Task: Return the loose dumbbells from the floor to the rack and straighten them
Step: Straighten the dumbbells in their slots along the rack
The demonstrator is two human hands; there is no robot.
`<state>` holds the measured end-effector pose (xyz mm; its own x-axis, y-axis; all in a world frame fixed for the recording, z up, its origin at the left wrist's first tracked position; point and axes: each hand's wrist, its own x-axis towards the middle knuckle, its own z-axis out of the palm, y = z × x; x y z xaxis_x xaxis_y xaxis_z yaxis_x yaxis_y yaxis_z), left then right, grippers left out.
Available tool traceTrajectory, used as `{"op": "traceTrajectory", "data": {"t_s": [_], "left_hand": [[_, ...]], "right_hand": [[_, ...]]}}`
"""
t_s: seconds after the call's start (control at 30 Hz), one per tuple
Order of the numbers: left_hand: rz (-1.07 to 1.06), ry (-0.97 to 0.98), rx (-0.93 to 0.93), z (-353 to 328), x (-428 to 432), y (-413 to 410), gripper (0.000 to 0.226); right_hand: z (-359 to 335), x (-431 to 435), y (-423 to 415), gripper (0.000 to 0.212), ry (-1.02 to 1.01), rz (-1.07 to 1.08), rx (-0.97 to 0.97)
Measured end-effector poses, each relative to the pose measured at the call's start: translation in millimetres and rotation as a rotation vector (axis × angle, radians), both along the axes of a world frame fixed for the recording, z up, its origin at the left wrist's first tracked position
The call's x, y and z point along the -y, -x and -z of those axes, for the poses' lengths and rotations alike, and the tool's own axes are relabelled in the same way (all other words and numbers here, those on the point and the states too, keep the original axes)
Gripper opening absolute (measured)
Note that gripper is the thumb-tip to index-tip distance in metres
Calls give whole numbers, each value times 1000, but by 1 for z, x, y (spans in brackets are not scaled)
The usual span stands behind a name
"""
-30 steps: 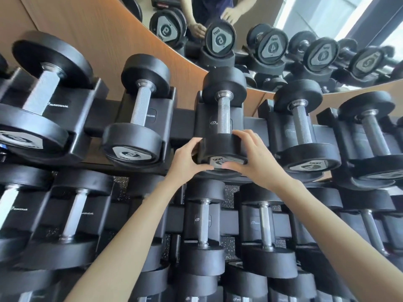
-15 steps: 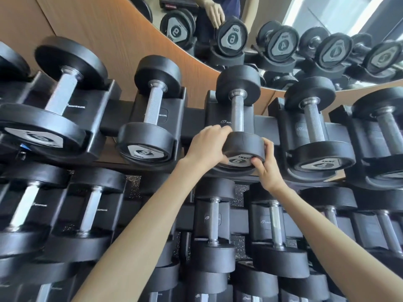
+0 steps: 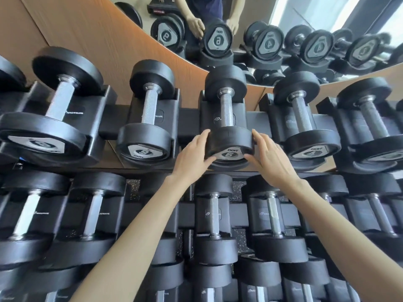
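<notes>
A black dumbbell (image 3: 229,139) marked 6 lies in a cradle on the top tier of the rack (image 3: 112,125), its steel handle pointing away from me. My left hand (image 3: 192,155) lies against the left side of its near head, fingers straight and thumb at the lower edge of the label. My right hand (image 3: 270,158) mirrors it on the right side. The label's 6 reads upright.
Another 6 dumbbell (image 3: 146,136) sits one cradle to the left and a 4 dumbbell (image 3: 308,138) one to the right. Lower tiers hold several more dumbbells (image 3: 214,216). A mirror (image 3: 305,16) above the wooden panel reflects the rack and a person.
My left hand has come off the top of the dumbbell's near head and my right hand out from under it; both now flank its sides. The label has turned.
</notes>
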<state>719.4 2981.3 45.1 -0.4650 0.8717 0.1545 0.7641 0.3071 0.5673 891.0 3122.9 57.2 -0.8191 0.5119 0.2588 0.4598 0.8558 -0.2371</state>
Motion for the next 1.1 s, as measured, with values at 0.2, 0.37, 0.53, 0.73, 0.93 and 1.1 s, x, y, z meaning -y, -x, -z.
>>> {"op": "traceTrajectory", "data": {"t_s": [0.2, 0.37, 0.53, 0.73, 0.93, 1.1], "left_hand": [[136, 4, -415, -19, 40, 1, 80], [87, -74, -561, -39, 80, -16, 68], [-79, -24, -573, -32, 122, -50, 65], [-122, 137, -576, -15, 164, -85, 64], [-180, 141, -598, -22, 188, -87, 60], [-170, 124, -624, -26, 201, -63, 60]], "right_hand": [[-12, 46, -32, 64, -262, 132, 28], [-22, 90, -44, 61, -320, 86, -66], [-11, 119, -54, 61, -275, -37, -50], [0, 137, -75, 56, -259, -130, -18], [-7, 147, -69, 57, -273, -186, -4], [-13, 158, -49, 57, -262, -203, -18]]}}
